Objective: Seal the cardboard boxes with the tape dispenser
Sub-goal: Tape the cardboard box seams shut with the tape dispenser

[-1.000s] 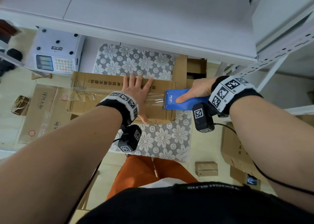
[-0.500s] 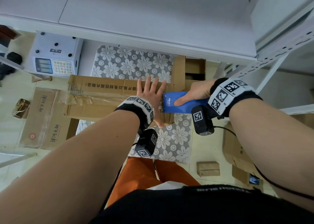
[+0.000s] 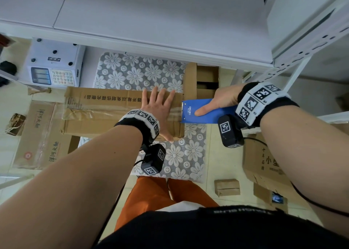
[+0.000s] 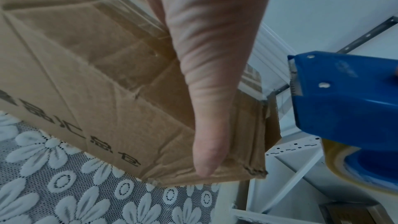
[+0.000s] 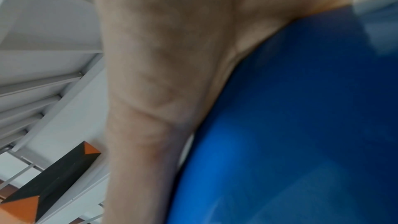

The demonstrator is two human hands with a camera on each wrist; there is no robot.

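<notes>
Nearest, the left hand lies flat on the cardboard box, fingers straight and spread, pressing the clear tape along its top seam. Just off the box's right end, the right hand grips the blue tape dispenser, index finger stretched along it. Beyond the box: a weighing scale.

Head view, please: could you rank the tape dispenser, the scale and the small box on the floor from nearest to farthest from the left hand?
1. tape dispenser, just right of the left hand.
2. small box, right, on the floor.
3. scale, far left.
</notes>
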